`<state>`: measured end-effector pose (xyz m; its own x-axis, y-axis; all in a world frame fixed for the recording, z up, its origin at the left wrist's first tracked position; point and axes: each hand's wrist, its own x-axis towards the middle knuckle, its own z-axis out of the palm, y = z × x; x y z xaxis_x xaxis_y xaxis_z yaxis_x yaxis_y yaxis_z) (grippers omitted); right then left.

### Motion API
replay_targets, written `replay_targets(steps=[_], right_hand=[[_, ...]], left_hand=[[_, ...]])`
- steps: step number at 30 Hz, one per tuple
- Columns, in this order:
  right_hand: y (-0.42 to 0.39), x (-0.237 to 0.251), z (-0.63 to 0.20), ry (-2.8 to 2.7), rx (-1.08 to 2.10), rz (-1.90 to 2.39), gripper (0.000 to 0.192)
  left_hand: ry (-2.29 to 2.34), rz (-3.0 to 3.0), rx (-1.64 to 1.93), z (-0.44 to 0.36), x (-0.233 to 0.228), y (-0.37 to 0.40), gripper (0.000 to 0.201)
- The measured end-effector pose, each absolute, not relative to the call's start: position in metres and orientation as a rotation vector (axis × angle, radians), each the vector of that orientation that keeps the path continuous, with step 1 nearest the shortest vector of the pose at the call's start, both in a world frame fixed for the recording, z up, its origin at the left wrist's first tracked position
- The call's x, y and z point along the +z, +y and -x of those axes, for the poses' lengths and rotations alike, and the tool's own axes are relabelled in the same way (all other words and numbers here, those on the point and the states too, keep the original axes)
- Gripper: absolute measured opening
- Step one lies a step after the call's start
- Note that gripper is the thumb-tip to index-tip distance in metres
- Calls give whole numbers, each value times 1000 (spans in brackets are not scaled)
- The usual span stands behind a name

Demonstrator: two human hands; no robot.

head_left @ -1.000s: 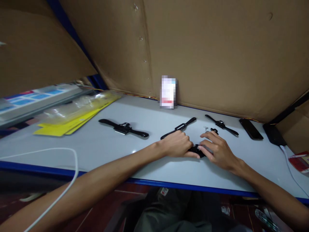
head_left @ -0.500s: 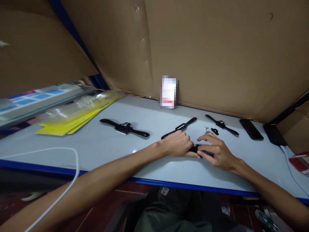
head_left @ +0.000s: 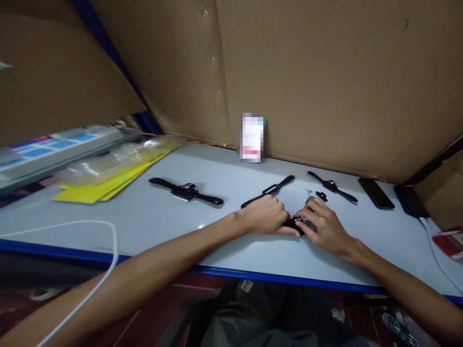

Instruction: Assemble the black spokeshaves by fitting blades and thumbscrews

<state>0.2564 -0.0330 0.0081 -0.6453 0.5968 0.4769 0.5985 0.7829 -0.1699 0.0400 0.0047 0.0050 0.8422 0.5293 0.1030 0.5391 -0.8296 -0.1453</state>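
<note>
Your left hand [head_left: 265, 214] and right hand [head_left: 321, 225] meet over a small black watch body [head_left: 294, 223] lying on the white table [head_left: 144, 217], near its front blue edge. Left fingers are curled down and closed on the left end of that watch body. Right fingertips [head_left: 302, 216] pinch in on its right end, thumb tucked under; both hands clamped on the same piece, knuckles almost touching. Most of the piece is hidden under your fingers, so its details can't be made out.

Just behind your left hand a loose black strap [head_left: 268, 191] lies diagonally, its near end touching or nearly touching your knuckles. Just behind your right hand sit a tiny silver part [head_left: 308, 191] and a small black clip [head_left: 321, 196], close together. Past those, a second watch with straps [head_left: 332, 187] lies flat. Further right, a dark phone [head_left: 376, 193], then a black charger [head_left: 411, 201] with a white cable [head_left: 436, 250] running off the table.

Well to the left, a third watch [head_left: 185, 192] lies stretched out on its own. Far left corner: yellow sheets [head_left: 97, 188] under a clear plastic bag [head_left: 119, 156]. A blurred card [head_left: 252, 137] leans upright against the cardboard wall [head_left: 325, 82] at the back. Another white cable [head_left: 108, 260] loops over the front left edge.
</note>
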Motion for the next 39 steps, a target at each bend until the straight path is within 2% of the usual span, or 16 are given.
replay_targets(steps=[4,10,13,15,18,22,29,39], right_hand=[[-32,3,-256,-2477,125,919,21],[-32,2,-251,-2354,456,1018,11],[-32,2,-247,-2312,505,1052,14],[-32,2,-247,-2273,529,1083,9],[-31,1,-248,-2234,528,1165,13],[-31,2,-250,-2271,472,1193,5],[-31,5,-250,-2297,584,1032,11],[-23,1,-256,-2202,730,1322,21]], left_hand=[[-819,2868,-108,-39,2,7,85],[-796,2879,-176,-39,-2,9,89],[-828,2851,-54,-41,3,7,84],[-846,2839,-4,-42,6,6,82],[-848,2837,-9,-42,8,5,83],[-838,2834,-39,-42,7,5,83],[-850,2836,-46,-42,5,5,83],[-802,2870,-167,-39,1,7,89]])
